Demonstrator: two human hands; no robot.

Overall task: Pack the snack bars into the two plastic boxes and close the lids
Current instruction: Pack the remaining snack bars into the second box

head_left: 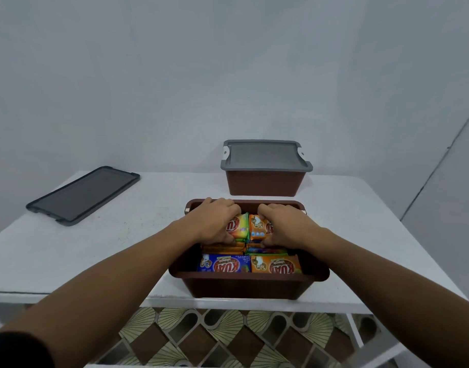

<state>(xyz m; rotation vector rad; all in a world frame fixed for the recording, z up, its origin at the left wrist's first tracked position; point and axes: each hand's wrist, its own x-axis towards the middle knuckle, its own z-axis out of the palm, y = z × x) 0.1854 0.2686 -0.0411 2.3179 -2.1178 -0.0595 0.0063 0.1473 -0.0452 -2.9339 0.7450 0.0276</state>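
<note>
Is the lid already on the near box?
No, the near box is open with snack bars showing, and a loose lid lies on the table to the left.

- The closed box (265, 185) at the back carries its grey lid (265, 155), so its content is hidden.
- The left hand (214, 221) grips a green-yellow snack bar (240, 229) and covers the left part of it.
- The right hand (286, 224) grips an orange snack bar (258, 227) and hides its right half.
- In the open box (249, 276), the bars under the top layer show only thin edges; their number cannot be told.
- The small print on the blue bar (222, 264) is too small to read.
- A dark sleeve (13, 351), probably of the left arm, is cut by the lower left corner.
</note>
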